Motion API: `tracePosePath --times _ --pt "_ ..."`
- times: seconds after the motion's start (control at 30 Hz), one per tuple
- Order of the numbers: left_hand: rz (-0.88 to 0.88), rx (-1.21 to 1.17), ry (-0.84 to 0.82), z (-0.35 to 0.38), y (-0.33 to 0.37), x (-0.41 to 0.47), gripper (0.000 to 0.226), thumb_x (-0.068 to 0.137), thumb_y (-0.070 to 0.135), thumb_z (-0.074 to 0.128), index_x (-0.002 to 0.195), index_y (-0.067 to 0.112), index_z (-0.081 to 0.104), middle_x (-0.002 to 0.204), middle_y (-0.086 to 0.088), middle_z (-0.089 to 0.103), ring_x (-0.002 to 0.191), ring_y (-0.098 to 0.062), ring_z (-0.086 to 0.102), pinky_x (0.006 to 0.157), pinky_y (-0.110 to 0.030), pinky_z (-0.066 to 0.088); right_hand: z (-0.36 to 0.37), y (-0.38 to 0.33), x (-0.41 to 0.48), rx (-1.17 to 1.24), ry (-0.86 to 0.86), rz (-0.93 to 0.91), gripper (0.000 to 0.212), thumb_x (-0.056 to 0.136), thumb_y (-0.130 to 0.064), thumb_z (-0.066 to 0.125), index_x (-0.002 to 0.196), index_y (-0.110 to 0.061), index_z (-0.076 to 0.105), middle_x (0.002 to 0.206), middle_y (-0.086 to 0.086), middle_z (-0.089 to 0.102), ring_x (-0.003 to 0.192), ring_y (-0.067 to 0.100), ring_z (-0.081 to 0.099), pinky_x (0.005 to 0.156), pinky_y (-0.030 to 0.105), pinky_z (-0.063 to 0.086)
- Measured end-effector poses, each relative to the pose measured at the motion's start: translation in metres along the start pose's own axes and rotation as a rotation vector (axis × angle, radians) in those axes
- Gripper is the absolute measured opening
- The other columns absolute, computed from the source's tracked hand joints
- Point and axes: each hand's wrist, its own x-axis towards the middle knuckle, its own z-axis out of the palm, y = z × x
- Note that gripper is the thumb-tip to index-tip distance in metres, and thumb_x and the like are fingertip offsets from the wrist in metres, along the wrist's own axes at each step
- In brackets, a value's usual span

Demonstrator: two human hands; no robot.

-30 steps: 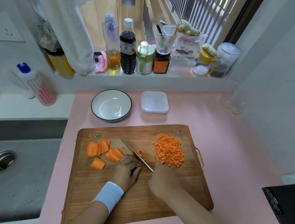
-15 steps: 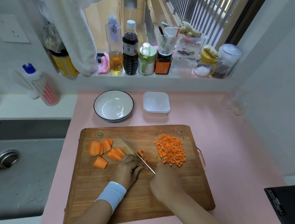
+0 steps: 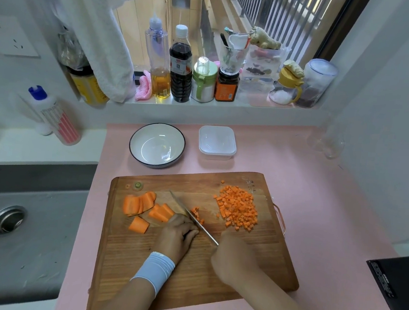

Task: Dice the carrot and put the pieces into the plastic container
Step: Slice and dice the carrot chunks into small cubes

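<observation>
On the wooden cutting board [image 3: 212, 274] my right hand [image 3: 233, 256] grips the handle of a knife [image 3: 193, 218] whose blade slants up and to the left. My left hand [image 3: 177, 236], fingers curled, holds down carrot strips [image 3: 161, 211] right beside the blade. Thicker carrot slices [image 3: 137, 203] and one chunk [image 3: 138, 224] lie left of it. A few fresh cubes [image 3: 197, 213] sit just right of the blade, and a heap of diced carrot [image 3: 238, 211] lies at the board's right. The lidded plastic container [image 3: 217, 142] stands behind the board.
An empty white bowl with a dark rim [image 3: 157, 144] stands left of the container. A sink [image 3: 19, 225] lies to the left of the pink counter [image 3: 329, 215]. Bottles and jars line the windowsill [image 3: 215, 104]. A black object [image 3: 394, 290] juts in at the right.
The knife keeps chopping at the same spot; a few more small cubes lie to the right of the blade. Both hands stay almost where they were.
</observation>
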Motion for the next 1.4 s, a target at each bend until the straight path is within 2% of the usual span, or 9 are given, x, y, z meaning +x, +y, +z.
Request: tracePosePath --times 0.1,0.23,0.57,0.7,0.87,1.03,1.2,1.4 --pt "0.004 -0.011 0.004 0.0 0.0 0.0 0.008 0.077 0.01 0.08 0.082 0.015 0.077 0.083 0.005 0.065 0.088 -0.003 0.052 0.087 -0.003 0.033 0.001 -0.006 0.011 0.028 -0.017 0.019 0.018 0.095 -0.016 0.049 0.112 -0.014 0.056 0.115 0.007 0.062 0.096 0.024 0.061 0.075 0.031 0.045" --pt "0.028 -0.011 0.013 0.001 0.001 0.0 0.007 0.078 0.01 0.08 0.08 0.015 0.076 0.082 0.005 0.064 0.087 -0.005 0.052 0.088 -0.003 0.032 0.0 -0.01 0.021 0.059 -0.038 0.019 0.01 0.095 -0.019 0.05 0.102 -0.016 0.056 0.111 0.01 0.064 0.097 0.027 0.062 0.074 0.032 0.047" --pt "-0.007 -0.004 0.014 0.001 -0.001 0.0 0.009 0.075 0.01 0.083 0.078 0.015 0.075 0.082 0.005 0.065 0.086 -0.006 0.055 0.084 -0.006 0.037 0.001 -0.008 0.02 0.047 -0.003 0.024 0.021 0.099 -0.026 0.049 0.114 -0.014 0.058 0.115 0.009 0.062 0.101 0.026 0.06 0.072 0.031 0.042" --pt "-0.018 -0.006 0.013 0.001 -0.001 -0.001 0.009 0.074 0.01 0.083 0.076 0.014 0.075 0.08 0.005 0.064 0.085 -0.005 0.054 0.084 -0.005 0.036 0.002 -0.005 0.012 0.055 0.038 -0.002 0.015 0.099 -0.026 0.052 0.11 -0.016 0.057 0.107 0.002 0.059 0.089 0.019 0.057 0.06 0.024 0.037" --pt "-0.011 -0.019 0.024 -0.001 0.001 0.0 0.009 0.074 0.009 0.083 0.075 0.014 0.075 0.079 0.004 0.063 0.084 -0.002 0.052 0.084 -0.002 0.035 0.0 0.001 0.003 0.029 0.03 0.005 0.008 0.1 -0.029 0.052 0.1 -0.022 0.048 0.116 0.005 0.061 0.102 0.025 0.063 0.073 0.03 0.041" --pt "-0.006 -0.025 0.022 0.0 0.0 0.001 0.009 0.074 0.009 0.082 0.074 0.014 0.074 0.078 0.005 0.063 0.084 -0.003 0.052 0.083 -0.004 0.036 -0.001 0.004 0.002 0.038 0.013 0.006 0.03 0.102 -0.031 0.05 0.125 -0.012 0.051 0.131 0.009 0.058 0.111 0.026 0.061 0.08 0.029 0.042" --pt "-0.005 -0.027 0.02 0.001 -0.003 0.001 0.007 0.076 0.012 0.081 0.075 0.014 0.075 0.079 0.006 0.063 0.084 -0.004 0.054 0.082 -0.007 0.039 -0.001 0.005 0.005 0.055 -0.02 0.024 0.03 0.101 -0.03 0.049 0.125 -0.012 0.05 0.126 0.008 0.06 0.11 0.026 0.062 0.079 0.028 0.041" --pt "-0.011 -0.047 0.016 0.0 -0.004 0.002 0.006 0.076 0.011 0.081 0.075 0.015 0.076 0.079 0.007 0.063 0.084 -0.001 0.052 0.083 -0.006 0.038 0.002 -0.001 0.019 0.05 -0.058 0.026 0.009 0.099 -0.026 0.05 0.103 -0.019 0.054 0.107 0.002 0.059 0.093 0.019 0.058 0.077 0.032 0.048"
